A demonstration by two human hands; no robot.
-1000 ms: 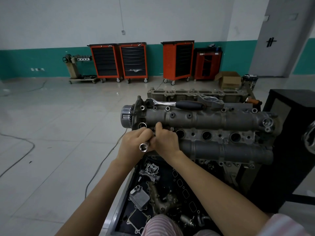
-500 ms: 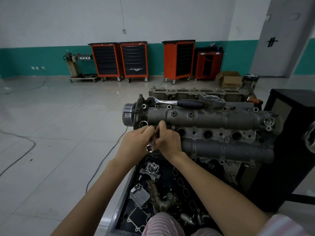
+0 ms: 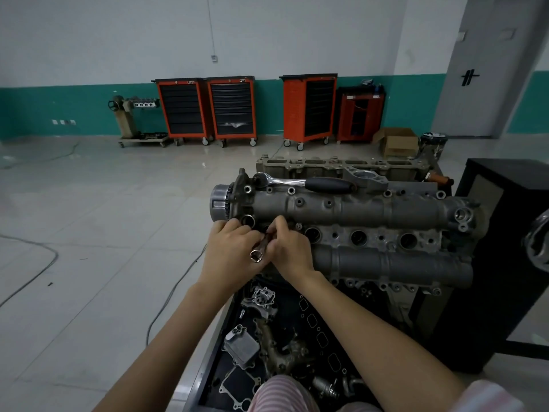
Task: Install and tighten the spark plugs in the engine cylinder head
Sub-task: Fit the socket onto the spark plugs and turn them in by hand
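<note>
Cylinder head (image 3: 356, 209): both hands meet at leftmost plug well; left hand (image 3: 231, 254) and right hand (image 3: 289, 248) grip socket (image 3: 257, 254).

Two bare forearms reach forward from the bottom of the view and meet at the hands. The left hand (image 3: 230, 252) lies knuckles up, its fingers curled round a metal socket tool (image 3: 258, 253) whose open end pokes out beside the thumb. The right hand (image 3: 289, 249) presses close against it — fingertips pinching the tool's far end, just beyond the left fingers.
</note>
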